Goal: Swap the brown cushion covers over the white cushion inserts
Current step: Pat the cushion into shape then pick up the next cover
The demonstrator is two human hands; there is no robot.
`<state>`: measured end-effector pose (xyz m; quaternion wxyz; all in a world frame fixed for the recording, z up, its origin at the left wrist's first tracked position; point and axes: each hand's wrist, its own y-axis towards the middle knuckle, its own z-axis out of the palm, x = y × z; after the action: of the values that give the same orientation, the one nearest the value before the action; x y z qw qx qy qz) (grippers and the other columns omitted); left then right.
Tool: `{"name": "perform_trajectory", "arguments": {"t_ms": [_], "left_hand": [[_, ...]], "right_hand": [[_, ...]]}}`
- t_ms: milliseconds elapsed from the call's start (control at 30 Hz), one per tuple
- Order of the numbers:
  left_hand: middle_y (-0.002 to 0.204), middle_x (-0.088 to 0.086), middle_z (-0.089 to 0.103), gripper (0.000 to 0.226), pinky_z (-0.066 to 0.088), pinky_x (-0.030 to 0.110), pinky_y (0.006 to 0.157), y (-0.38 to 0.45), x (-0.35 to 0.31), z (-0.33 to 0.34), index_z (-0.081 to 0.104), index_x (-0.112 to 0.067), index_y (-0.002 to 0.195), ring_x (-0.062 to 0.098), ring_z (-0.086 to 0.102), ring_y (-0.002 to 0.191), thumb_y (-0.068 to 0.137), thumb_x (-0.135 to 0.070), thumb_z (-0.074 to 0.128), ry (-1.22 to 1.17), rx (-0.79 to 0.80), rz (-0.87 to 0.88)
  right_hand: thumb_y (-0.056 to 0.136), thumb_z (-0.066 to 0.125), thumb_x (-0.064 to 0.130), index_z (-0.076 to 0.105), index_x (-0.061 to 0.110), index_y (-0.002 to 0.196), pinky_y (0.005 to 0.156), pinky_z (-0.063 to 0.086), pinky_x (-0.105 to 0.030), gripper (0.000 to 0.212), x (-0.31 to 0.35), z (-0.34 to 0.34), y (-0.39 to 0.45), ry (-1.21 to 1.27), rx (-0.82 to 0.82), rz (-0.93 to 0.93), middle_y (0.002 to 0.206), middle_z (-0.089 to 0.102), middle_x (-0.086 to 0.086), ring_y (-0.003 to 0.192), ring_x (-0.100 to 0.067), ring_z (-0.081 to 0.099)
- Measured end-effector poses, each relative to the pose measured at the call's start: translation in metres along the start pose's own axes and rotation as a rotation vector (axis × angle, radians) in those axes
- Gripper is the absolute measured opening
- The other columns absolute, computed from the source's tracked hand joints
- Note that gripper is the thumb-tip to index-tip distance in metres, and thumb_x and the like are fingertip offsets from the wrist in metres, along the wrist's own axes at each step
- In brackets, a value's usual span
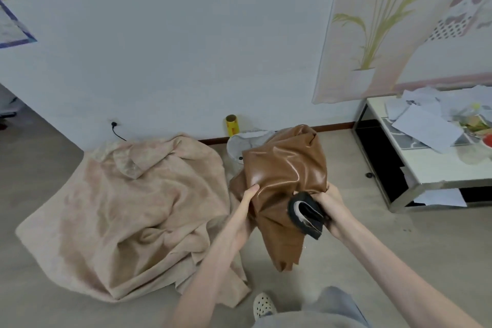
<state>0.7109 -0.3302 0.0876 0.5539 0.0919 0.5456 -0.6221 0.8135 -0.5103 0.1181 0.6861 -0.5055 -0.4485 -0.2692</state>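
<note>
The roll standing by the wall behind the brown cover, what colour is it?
The roll is yellow with a red label near its base, seen in the head view.

The brown cushion cover (285, 168) hides most of the white cushion insert (247, 141) behind it, and the fingers of the right hand (332, 208) are buried in its turned-out dark lining. The low table (431, 168) runs off the right edge, its paper clutter too blurred to read.

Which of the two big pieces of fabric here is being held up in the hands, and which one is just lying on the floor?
The shiny brown cushion cover is held up, gripped by the left hand and right hand. The matte beige blanket lies crumpled on the floor, untouched.
</note>
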Motion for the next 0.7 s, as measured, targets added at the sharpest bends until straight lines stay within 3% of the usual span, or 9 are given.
{"name": "perform_trajectory", "arguments": {"t_ms": [100,167,233,300,367,433,567,633,700], "left_hand": [[0.114,-0.004,0.071,0.077,0.051,0.036,0.096,0.039,-0.018,0.000,0.059,-0.029,0.127,0.014,0.066,0.106,0.059,-0.060,0.080,0.037,-0.119,-0.049],[0.108,-0.006,0.072,0.066,0.055,0.031,0.087,0.071,-0.026,-0.002,0.062,-0.028,0.121,0.012,0.068,0.100,0.062,-0.052,0.081,0.045,-0.252,-0.050],[0.111,-0.001,0.071,0.058,0.055,0.032,0.086,0.106,-0.035,-0.006,0.064,-0.023,0.119,0.015,0.067,0.099,0.067,-0.041,0.080,0.042,-0.354,-0.057],[0.117,0.003,0.068,0.060,0.053,0.039,0.094,0.140,-0.046,-0.010,0.063,-0.020,0.122,0.021,0.065,0.104,0.066,-0.036,0.081,0.058,-0.428,-0.055],[0.119,0.004,0.067,0.067,0.050,0.042,0.098,0.173,-0.060,-0.016,0.060,-0.019,0.125,0.022,0.064,0.107,0.064,-0.035,0.084,0.060,-0.465,-0.013],[0.120,0.004,0.065,0.077,0.050,0.043,0.099,0.209,-0.076,-0.023,0.055,-0.016,0.128,0.022,0.064,0.107,0.060,-0.033,0.087,0.061,-0.506,0.038],[0.118,0.011,0.066,0.080,0.050,0.050,0.096,0.267,-0.112,-0.036,0.051,-0.012,0.128,0.030,0.065,0.107,0.059,-0.027,0.089,-0.027,-0.593,-0.005],[0.117,0.013,0.067,0.070,0.053,0.046,0.093,0.294,-0.128,-0.045,0.055,-0.009,0.126,0.025,0.067,0.102,0.065,-0.024,0.086,-0.038,-0.644,-0.042],[0.115,0.011,0.068,0.069,0.057,0.041,0.084,0.323,-0.141,-0.054,0.054,-0.007,0.127,0.023,0.068,0.097,0.068,-0.023,0.084,-0.062,-0.704,-0.059]], "right_hand": [[0.073,0.053,-0.006,0.061,0.008,0.080,0.045,0.046,-0.017,0.018,0.000,0.015,0.040,-0.086,-0.087,0.033,0.059,0.067,0.003,0.053,-0.008,0.064],[0.080,0.055,-0.003,0.062,0.012,0.081,0.045,0.045,-0.013,0.017,-0.002,0.022,0.070,-0.160,-0.104,0.043,0.061,0.068,0.006,0.056,-0.006,0.063],[0.082,0.060,0.000,0.063,0.012,0.086,0.052,0.048,-0.014,0.014,-0.005,0.026,0.102,-0.240,-0.107,0.055,0.077,0.070,-0.001,0.067,-0.011,0.062],[0.083,0.065,0.003,0.064,0.006,0.097,0.066,0.050,-0.025,0.015,-0.009,0.030,0.136,-0.309,-0.085,0.077,0.091,0.069,-0.010,0.078,-0.018,0.063],[0.084,0.069,0.011,0.062,0.007,0.106,0.075,0.050,-0.030,0.023,-0.009,0.036,0.172,-0.323,-0.029,0.123,0.097,0.069,-0.009,0.088,-0.022,0.064],[0.084,0.070,0.015,0.058,0.012,0.107,0.070,0.048,-0.026,0.026,-0.004,0.043,0.214,-0.307,0.026,0.160,0.095,0.066,-0.003,0.087,-0.017,0.063],[0.085,0.055,0.004,0.045,0.011,0.080,0.046,0.036,-0.021,0.013,0.024,0.066,0.303,-0.405,0.095,0.298,0.070,0.049,-0.007,0.054,-0.011,0.051],[0.082,0.051,0.003,0.046,0.007,0.089,0.051,0.036,-0.025,0.009,0.036,0.079,0.340,-0.459,0.117,0.348,0.078,0.053,-0.011,0.064,-0.019,0.055],[0.081,0.053,0.006,0.046,0.006,0.111,0.060,0.042,-0.028,0.030,0.043,0.089,0.374,-0.479,0.134,0.360,0.099,0.057,-0.014,0.087,-0.027,0.058]]}}
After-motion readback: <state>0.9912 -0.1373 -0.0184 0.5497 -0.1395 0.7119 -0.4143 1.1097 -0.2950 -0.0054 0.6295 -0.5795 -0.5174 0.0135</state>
